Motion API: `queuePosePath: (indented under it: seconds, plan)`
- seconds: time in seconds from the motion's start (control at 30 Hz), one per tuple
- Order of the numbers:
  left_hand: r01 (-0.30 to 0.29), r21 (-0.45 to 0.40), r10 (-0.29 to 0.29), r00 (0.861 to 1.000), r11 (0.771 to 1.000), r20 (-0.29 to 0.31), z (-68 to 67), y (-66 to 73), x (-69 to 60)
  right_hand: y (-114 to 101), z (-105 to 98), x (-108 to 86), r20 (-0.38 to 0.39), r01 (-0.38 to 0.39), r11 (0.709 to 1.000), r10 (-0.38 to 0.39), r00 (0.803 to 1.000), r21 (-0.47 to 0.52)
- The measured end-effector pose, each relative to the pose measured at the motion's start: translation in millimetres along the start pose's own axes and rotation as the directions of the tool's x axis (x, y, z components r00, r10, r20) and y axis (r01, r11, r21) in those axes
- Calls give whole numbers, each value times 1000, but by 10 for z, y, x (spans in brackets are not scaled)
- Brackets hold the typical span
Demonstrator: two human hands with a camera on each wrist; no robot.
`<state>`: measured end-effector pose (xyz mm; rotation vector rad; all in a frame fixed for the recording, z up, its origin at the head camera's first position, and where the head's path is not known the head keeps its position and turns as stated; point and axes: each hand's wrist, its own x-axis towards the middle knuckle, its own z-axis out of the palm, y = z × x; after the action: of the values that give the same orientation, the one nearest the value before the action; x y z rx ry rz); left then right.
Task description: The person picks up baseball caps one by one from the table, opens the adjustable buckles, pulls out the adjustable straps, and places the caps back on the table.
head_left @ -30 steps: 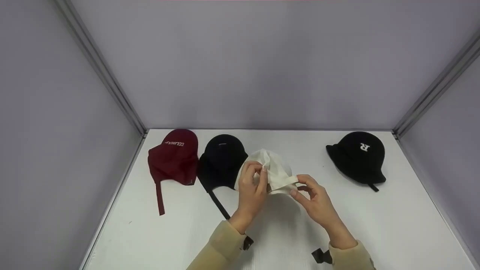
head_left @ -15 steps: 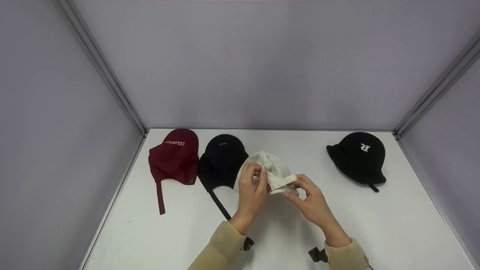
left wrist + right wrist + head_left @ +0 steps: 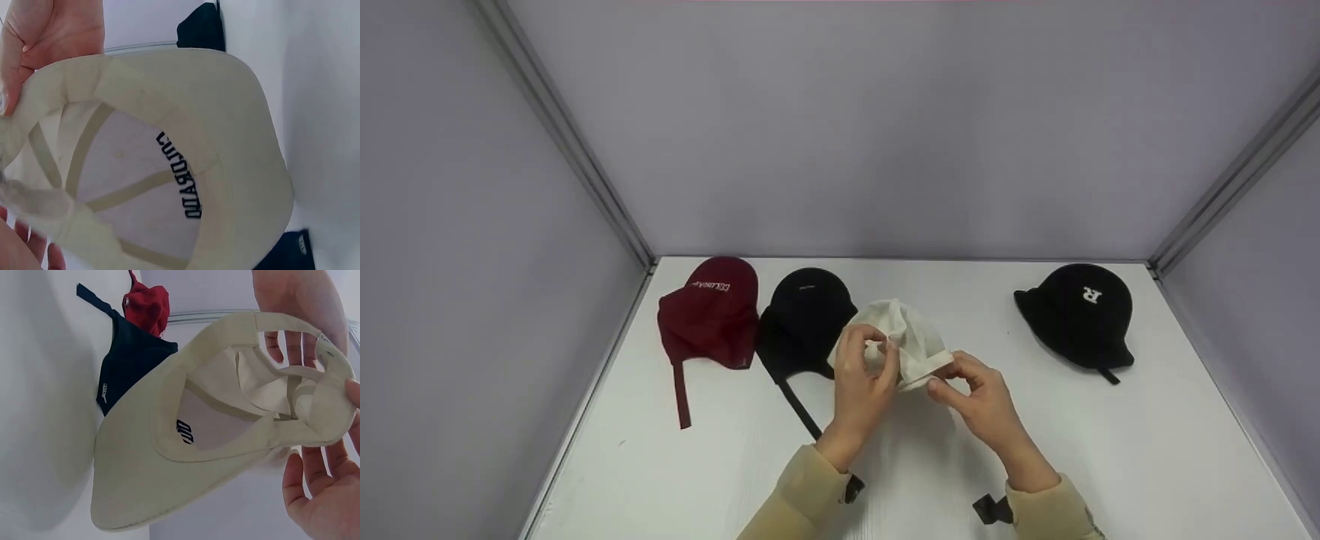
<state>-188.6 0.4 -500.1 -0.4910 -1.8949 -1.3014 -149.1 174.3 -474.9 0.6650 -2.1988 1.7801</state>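
1. Cream cap (image 3: 913,336): at the middle of the tabletop (image 3: 660,480), just right of the dark cap (image 3: 804,319) in the head view and partly in front of its edge; held by both hands, its shadow on the white surface below; could not tell whether the brim (image 3: 129,478) touched down.
2. Left hand (image 3: 862,382): gripped the cap's near left part, thumb and bent fingers pinching the fabric.
3. Right hand (image 3: 988,401): pinched the band at the cap's near right corner between thumb and fingers.
4. Inside of the cap, from the wrist views: opening turned toward the cameras; pale seam tapes (image 3: 132,194) crossed the lining; dark lettering (image 3: 179,174) read mirrored near the brim.
5. Left of the work: maroon cap (image 3: 709,326), pale lettering on its front, strap (image 3: 681,397) trailing toward the person; the dark cap lay against its right edge, its own strap likewise pointing nearward.
6. Far right, well apart: black cap (image 3: 1076,319) bearing a white letter R; short strap end poking out at the near side.
7. Surroundings: beige sleeves (image 3: 802,491) on both arms; small black pieces at the cuffs; plain grey walls (image 3: 840,135) behind and at either side.
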Motion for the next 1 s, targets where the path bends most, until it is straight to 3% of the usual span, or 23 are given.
queuePosePath:
  seconds: [0.13, 0.27, 0.37, 0.5, 0.67, 1.0]
  plan:
    - [-164, 123, 159, 986, 979, 47, -63, 32, 2, 16, 3, 13, -10, 17, 1000, -17, 1000, 26]
    - [-315, 200, 295, 948, 928, 122, -124, 80, -11, 14, 10, 29, -11, 27, 999, -27, 1000, 38]
    - [-368, 238, 330, 926, 899, 185, -161, 106, -29, 9, 15, 33, -7, 28, 999, -28, 1000, 34]
    - [-377, 265, 311, 915, 888, 259, -189, 106, -45, 16, 28, 38, -5, 54, 998, -54, 999, 21]
    - [-351, 231, 285, 918, 907, 277, -201, 90, -61, 22, 39, 31, -20, 46, 999, -46, 999, 22]
    - [-247, 192, 221, 964, 950, 148, -152, 111, -87, -20, 59, 25, -35, 38, 999, -38, 999, -7]
